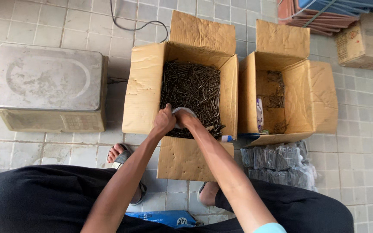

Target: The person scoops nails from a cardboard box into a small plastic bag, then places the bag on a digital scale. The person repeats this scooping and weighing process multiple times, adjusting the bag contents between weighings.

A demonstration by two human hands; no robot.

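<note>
At the centre of the frame, both hands reach down into an open cardboard box (145, 92) filled with a heap of long dark nails (193, 86). The left hand (165, 121) and the right hand (186, 117) meet at the near edge of the heap, just above the box's lower flap, and between them they hold a small clear plastic bag (180, 113). The left hand's fingers are curled closed on the bag's left edge; the right hand grips its right side, though how tightly its fingers close cannot be told from this angle. The bag sits right on top of the nails, touching them.

To the right of centre stands a second open cardboard box (311, 97), nearly empty, with only a few nails lying against its back wall and floor. Below it, at the lower right, a pile of filled clear bags (281, 159) lies on the tiled floor (359, 142). At the upper left sits a metal weighing scale (48, 77) with a flat grey platform. A sandalled foot (119, 154) shows below the first box, left of its lower flap.
</note>
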